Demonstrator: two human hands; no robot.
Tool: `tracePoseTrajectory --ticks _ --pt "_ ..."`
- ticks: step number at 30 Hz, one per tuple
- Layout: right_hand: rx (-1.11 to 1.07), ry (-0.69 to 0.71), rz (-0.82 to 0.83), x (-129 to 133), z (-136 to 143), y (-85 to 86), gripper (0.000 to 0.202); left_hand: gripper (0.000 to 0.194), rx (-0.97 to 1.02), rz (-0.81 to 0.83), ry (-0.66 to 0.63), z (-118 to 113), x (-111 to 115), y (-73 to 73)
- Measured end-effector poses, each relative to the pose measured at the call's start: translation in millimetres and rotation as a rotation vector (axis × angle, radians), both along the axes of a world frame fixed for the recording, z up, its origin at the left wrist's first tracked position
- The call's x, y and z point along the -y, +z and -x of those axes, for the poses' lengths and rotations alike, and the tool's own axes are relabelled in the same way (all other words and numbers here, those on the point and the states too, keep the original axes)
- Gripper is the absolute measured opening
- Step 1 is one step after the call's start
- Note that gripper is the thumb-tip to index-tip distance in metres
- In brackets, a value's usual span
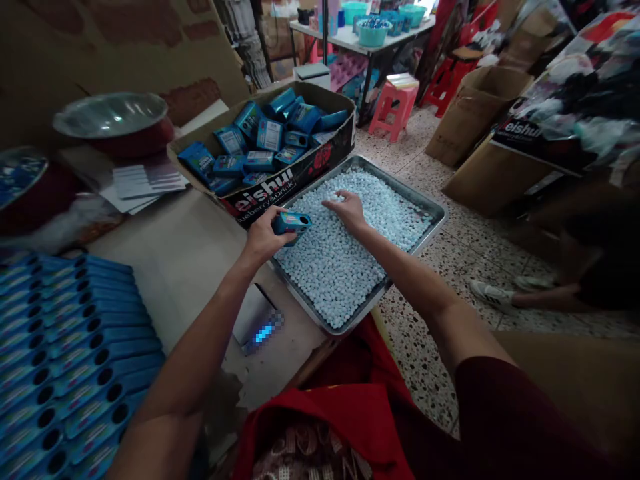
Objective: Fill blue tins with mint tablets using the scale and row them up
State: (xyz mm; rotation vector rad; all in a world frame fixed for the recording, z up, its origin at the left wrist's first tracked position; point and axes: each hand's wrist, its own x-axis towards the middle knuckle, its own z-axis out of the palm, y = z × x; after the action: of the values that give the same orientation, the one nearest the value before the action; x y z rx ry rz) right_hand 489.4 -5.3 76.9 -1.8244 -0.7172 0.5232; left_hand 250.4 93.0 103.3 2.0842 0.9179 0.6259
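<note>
My left hand (267, 235) is closed round a small blue container (294, 224), tilted over the near left part of the tray, with a dark round hole in its end facing right. My right hand (349, 211) is just above the small white pellets (335, 273) that fill a metal tray (439, 219). Its fingers are curled towards the thumb, and whatever may be between them is too small to make out. Behind my left hand stands an open cardboard box (235, 200) heaped with blue packs (270, 135).
Rows of blue containers (95, 360) with dark holes stand at the left. A small scale (253, 317) with a lit display lies below my left wrist. Metal bowls (113, 123) and paper sheets (150, 180) are at the back left. Another person's leg (550, 298) shows at right.
</note>
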Motion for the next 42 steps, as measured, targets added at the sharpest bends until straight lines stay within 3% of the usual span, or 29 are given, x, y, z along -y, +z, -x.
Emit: tracePoseTrajectory --ticks 4,8,14,23,42 --pt "-0.790 0.018 -0.401 -9 8 14.5 0.033 0.046 -0.019 -0.023 0.030 -6 13 3.9" --pt "-1.030 0.112 -0.562 -13 22 35.7 0.040 0.046 -0.040 -0.043 0.046 -10 22 9.4" --pt "-0.957 0.149 -0.601 -17 41 55.0 0.048 0.047 -0.023 -0.040 0.032 -14 28 11.9" --pt "-0.662 0.259 -0.548 -13 38 63.7 0.059 0.046 0.028 -0.029 0.058 -16 26 6.8" --pt "-0.570 0.263 -0.561 -7 57 79.7 0.059 0.046 0.040 -0.014 0.131 -25 32 10.6"
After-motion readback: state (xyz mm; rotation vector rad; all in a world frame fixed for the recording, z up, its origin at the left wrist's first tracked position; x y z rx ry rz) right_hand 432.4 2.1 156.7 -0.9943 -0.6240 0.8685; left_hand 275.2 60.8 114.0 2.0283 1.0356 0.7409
